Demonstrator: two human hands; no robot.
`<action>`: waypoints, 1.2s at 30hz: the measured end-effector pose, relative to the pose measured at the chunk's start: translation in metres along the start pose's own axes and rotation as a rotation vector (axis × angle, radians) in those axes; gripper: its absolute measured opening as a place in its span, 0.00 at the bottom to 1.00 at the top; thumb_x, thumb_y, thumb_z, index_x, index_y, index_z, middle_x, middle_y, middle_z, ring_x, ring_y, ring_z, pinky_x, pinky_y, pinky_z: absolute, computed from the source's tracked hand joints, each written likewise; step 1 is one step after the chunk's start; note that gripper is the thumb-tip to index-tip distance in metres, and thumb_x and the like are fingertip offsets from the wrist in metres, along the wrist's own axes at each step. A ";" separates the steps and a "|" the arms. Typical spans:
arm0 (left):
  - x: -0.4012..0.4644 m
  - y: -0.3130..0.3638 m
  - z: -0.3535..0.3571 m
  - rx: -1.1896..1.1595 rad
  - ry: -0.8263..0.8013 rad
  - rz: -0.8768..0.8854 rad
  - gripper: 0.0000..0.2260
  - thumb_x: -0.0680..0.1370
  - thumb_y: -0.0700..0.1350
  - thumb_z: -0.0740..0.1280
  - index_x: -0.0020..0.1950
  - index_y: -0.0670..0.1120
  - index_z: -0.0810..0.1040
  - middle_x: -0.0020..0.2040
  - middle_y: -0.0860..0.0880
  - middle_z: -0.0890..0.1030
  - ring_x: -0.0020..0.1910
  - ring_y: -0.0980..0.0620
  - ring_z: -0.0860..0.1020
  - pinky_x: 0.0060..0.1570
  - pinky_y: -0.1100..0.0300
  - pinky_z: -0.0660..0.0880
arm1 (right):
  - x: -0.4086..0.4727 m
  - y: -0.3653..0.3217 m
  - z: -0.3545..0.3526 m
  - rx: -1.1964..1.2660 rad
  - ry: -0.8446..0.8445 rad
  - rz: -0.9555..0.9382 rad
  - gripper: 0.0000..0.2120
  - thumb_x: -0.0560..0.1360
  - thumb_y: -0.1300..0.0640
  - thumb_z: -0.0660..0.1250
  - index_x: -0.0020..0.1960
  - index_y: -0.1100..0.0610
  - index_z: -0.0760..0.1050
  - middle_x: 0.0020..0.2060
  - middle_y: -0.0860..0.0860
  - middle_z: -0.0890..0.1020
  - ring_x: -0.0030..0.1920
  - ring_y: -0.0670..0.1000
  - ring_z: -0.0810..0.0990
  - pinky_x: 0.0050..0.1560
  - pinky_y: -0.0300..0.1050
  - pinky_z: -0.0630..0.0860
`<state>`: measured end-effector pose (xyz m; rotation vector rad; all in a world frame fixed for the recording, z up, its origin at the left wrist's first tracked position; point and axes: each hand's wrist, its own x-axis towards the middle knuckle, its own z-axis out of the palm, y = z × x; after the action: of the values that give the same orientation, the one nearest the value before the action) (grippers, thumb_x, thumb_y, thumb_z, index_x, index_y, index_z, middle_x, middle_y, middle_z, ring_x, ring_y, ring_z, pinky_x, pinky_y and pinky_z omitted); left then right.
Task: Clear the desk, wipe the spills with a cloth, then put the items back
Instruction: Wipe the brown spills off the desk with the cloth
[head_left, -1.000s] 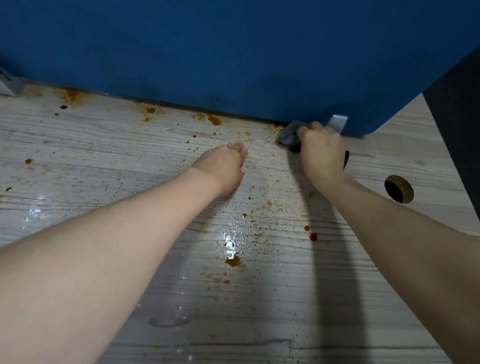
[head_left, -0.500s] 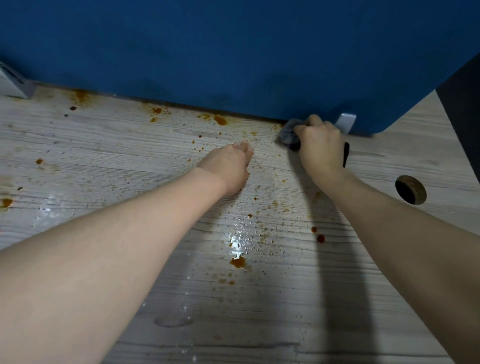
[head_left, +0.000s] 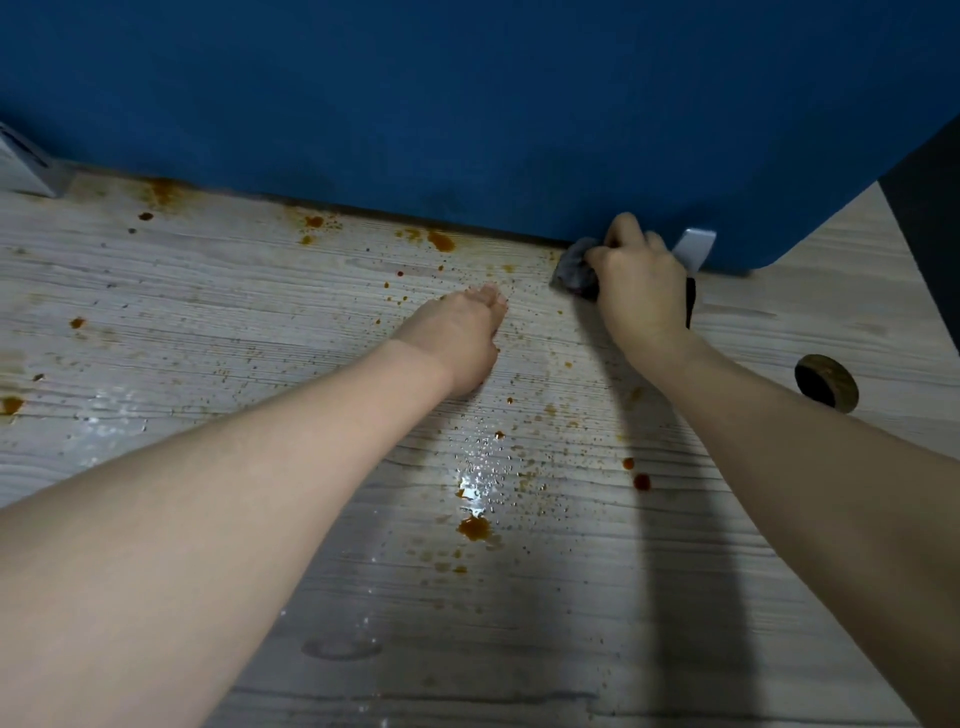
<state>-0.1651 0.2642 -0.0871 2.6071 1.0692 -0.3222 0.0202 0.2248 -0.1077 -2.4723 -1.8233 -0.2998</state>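
Note:
A pale wood-grain desk (head_left: 208, 322) is spattered with orange-brown spills (head_left: 474, 527) and wet drops, thickest in the middle and along the back edge. My right hand (head_left: 641, 283) grips a bunched grey cloth (head_left: 574, 270) and presses it on the desk at the foot of the blue partition. My left hand (head_left: 457, 338) rests on the desk just left of the cloth, its fingers pointing towards the partition. The two hands are a short gap apart.
A blue partition (head_left: 467, 104) runs along the desk's back edge, held by metal brackets at the right (head_left: 693, 252) and far left (head_left: 26, 166). A round cable hole (head_left: 826, 383) sits at the right. A dark strip (head_left: 690, 301) shows beside my right hand.
My right hand with the cloth has shifted slightly along the partition's foot. My left hand stays planted on the desk. The view has drifted a little.

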 end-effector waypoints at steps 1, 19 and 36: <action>0.000 0.000 0.000 0.003 0.002 0.002 0.25 0.82 0.42 0.54 0.78 0.46 0.50 0.79 0.48 0.49 0.76 0.49 0.54 0.72 0.58 0.54 | 0.003 -0.001 0.001 -0.004 -0.002 -0.018 0.11 0.78 0.64 0.58 0.53 0.66 0.77 0.57 0.61 0.71 0.53 0.63 0.72 0.38 0.49 0.66; -0.001 0.000 0.001 -0.010 -0.004 -0.014 0.26 0.81 0.42 0.54 0.78 0.46 0.51 0.79 0.49 0.48 0.76 0.49 0.54 0.71 0.59 0.54 | 0.009 -0.008 -0.002 0.098 -0.005 -0.105 0.10 0.78 0.63 0.59 0.55 0.64 0.77 0.54 0.60 0.73 0.52 0.62 0.72 0.41 0.49 0.69; -0.001 -0.001 -0.001 -0.001 -0.017 0.002 0.26 0.82 0.43 0.54 0.78 0.47 0.51 0.79 0.49 0.48 0.76 0.49 0.55 0.71 0.58 0.55 | 0.003 -0.001 -0.005 0.130 -0.049 -0.140 0.13 0.78 0.59 0.60 0.61 0.58 0.77 0.55 0.59 0.71 0.55 0.61 0.71 0.44 0.51 0.70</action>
<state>-0.1667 0.2644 -0.0856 2.6000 1.0603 -0.3421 0.0194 0.2273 -0.1020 -2.2916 -1.9711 -0.1231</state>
